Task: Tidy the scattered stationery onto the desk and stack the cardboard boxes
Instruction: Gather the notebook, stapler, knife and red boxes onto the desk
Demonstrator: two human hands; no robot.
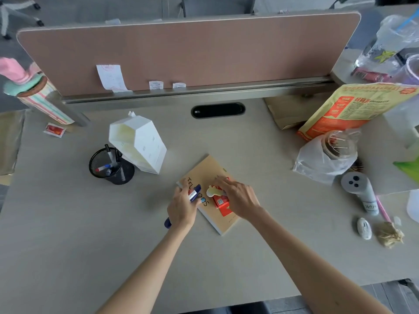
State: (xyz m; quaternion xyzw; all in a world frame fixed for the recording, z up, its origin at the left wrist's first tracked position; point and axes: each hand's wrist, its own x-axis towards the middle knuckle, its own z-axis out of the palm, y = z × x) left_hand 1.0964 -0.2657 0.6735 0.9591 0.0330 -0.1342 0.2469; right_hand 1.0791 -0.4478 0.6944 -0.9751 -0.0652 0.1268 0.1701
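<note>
1. Your left hand (183, 206) is closed around a dark blue marker (195, 193). The marker carries a barcode label. Its far end points out over the book, and its near end sticks out below your wrist.
2. Your right hand (238, 196) lies open, fingers stretched forward and spread. It rests on a small red carton (223, 206), with the fingertips reaching the book cover beyond it.
3. The red carton sits on top of a tan paperback book (209, 171), which lies flat and askew on the worktop (68, 223) near its middle.
4. A cream-coloured cut-out shape (212, 191) lies on the book too, just beside the carton and between your two hands.
5. To the left of the book, a black mesh pen holder (123, 173) stands upright with several pens inside.
6. A white faceted paper box (140, 141) leans right beside the holder.
7. At the back right, a flattened cardboard box (283, 112) lies against the pink-brown partition (192, 53), partly under a yellow and orange printed bag (353, 109).
8. A jar wrapped in a clear plastic bag (317, 164) sits in front of that printed bag, well apart from your hands.
</note>
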